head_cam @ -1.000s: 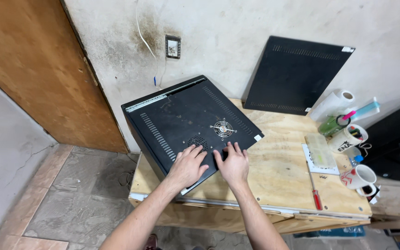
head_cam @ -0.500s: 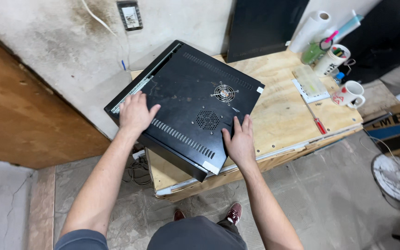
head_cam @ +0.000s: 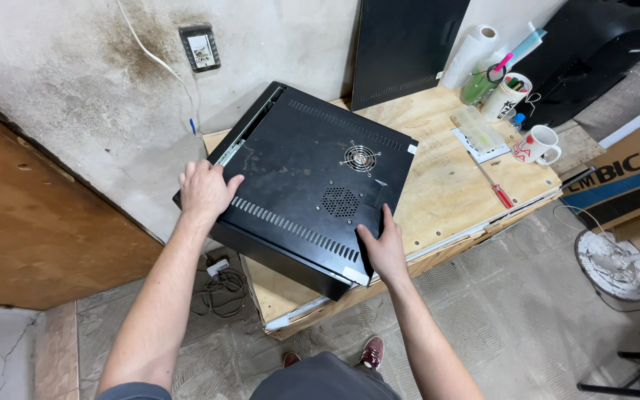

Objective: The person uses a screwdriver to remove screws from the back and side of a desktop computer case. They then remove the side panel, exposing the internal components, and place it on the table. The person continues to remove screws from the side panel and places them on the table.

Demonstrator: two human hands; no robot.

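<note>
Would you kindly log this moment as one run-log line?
left hand: flat on black computer case, far-left corner | right hand: gripping its near corner | case: lying on plywood table, overhanging the edge
</note>
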